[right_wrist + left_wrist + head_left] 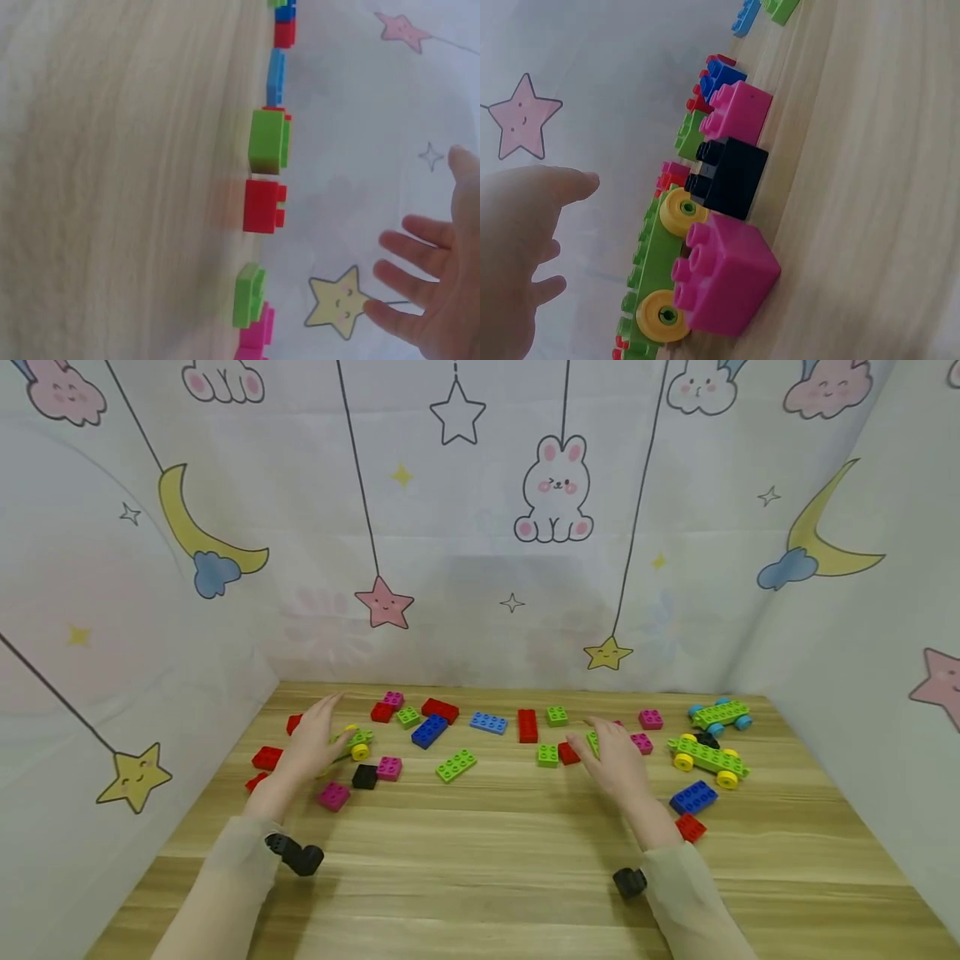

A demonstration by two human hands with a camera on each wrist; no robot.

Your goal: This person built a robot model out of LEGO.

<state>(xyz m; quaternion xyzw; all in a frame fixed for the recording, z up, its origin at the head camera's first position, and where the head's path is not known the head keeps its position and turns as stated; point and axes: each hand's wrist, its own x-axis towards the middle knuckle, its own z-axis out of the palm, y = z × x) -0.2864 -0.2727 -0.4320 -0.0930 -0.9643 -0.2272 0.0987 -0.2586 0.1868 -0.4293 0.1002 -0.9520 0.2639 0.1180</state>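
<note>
My left hand point(306, 747) hovers at the left over a green toy car base with yellow wheels point(361, 743), its fingers loosely extended and holding nothing. In the left wrist view that car base point(654, 262) stands behind a magenta brick point(731, 277) and a black brick point(735, 178), apart from the fingers. At the right, my right hand point(621, 764) is above the table with spread fingers, also holding nothing. Nearest it are a red brick point(569, 752) and a partly hidden green brick point(593, 743). The right wrist view shows a gap between the hand point(442, 289) and these bricks.
Two more green car bases stand at the right, one with blue wheels point(720, 717) and one with yellow wheels point(707, 760). Several loose bricks lie along the wooden table point(465, 868), including a long green brick point(456, 766) and a light blue brick point(488, 722). Patterned cloth point(480, 560) encloses the back and sides.
</note>
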